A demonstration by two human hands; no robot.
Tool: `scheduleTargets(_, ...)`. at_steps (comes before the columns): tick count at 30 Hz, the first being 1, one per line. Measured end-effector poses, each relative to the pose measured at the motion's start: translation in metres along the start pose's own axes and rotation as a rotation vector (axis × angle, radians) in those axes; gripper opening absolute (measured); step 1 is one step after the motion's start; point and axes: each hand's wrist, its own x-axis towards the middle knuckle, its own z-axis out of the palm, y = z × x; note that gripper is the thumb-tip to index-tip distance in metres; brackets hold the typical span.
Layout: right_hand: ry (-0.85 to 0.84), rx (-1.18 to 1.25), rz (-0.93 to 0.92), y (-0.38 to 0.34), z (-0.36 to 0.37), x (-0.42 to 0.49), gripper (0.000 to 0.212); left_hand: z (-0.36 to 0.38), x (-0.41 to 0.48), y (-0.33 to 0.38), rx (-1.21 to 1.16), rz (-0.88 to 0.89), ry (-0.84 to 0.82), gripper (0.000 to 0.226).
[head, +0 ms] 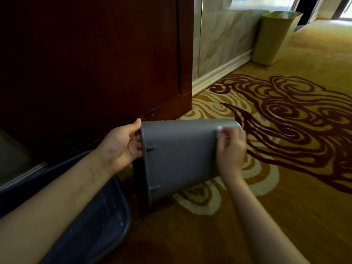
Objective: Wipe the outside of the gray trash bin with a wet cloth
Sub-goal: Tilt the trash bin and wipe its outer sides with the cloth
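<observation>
Dark blue basin under left forearm, left hand gripping rim of sideways gray trash bin, right hand clutching pale cloth against its base.

You have one camera, and it sits on your head. It looks forward and down at the floor in front of you, and it sees very wide. Your two arms show from the bottom edge. Your left grip and right grip are near the middle, close to the camera, with the gray trash bin between them. The right grip and its white cloth look blurry. The carpet fills the right side. The dark wood panel stands close on the left. Far off, at the top right, is a tan bin. A blue tub lies under your left arm.
</observation>
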Motion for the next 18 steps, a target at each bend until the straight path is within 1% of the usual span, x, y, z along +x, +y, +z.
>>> scheduleTargets(2,0.050,-0.079,0.197,0.032,-0.012,0.020,0.016,0.000,-0.001,0.000,-0.008,-0.003,-0.009,0.030)
scheduleTargets(3,0.052,-0.111,0.261,0.042,-0.017,0.028,0.016,0.000,-0.002,0.000,-0.015,-0.007,-0.016,0.031)
scheduleTargets(5,0.039,-0.144,0.282,0.047,-0.024,0.038,0.015,0.000,-0.003,0.000,-0.020,-0.012,-0.027,0.031)
scheduleTargets(7,0.037,-0.114,0.200,0.027,-0.026,0.040,0.015,0.001,-0.003,0.000,-0.020,-0.009,-0.029,0.031)
scheduleTargets(10,-0.023,-0.025,-0.045,-0.034,-0.017,0.024,0.014,0.000,-0.002,0.001,-0.016,-0.007,-0.027,0.031)
scheduleTargets(13,-0.252,0.155,-0.269,-0.098,-0.002,-0.012,0.009,0.000,-0.002,0.000,-0.025,-0.011,-0.030,0.030)
scheduleTargets(15,-0.376,0.198,-0.372,-0.123,0.007,-0.035,0.007,-0.002,-0.003,-0.001,-0.030,-0.007,-0.049,0.033)
scheduleTargets(16,-0.393,0.186,-0.421,-0.128,0.011,-0.042,0.007,-0.004,-0.004,-0.002,-0.030,-0.002,-0.060,0.035)
scheduleTargets(18,-0.367,0.130,-0.469,-0.125,0.018,-0.047,0.005,-0.006,-0.004,-0.005,-0.029,0.001,-0.056,0.036)
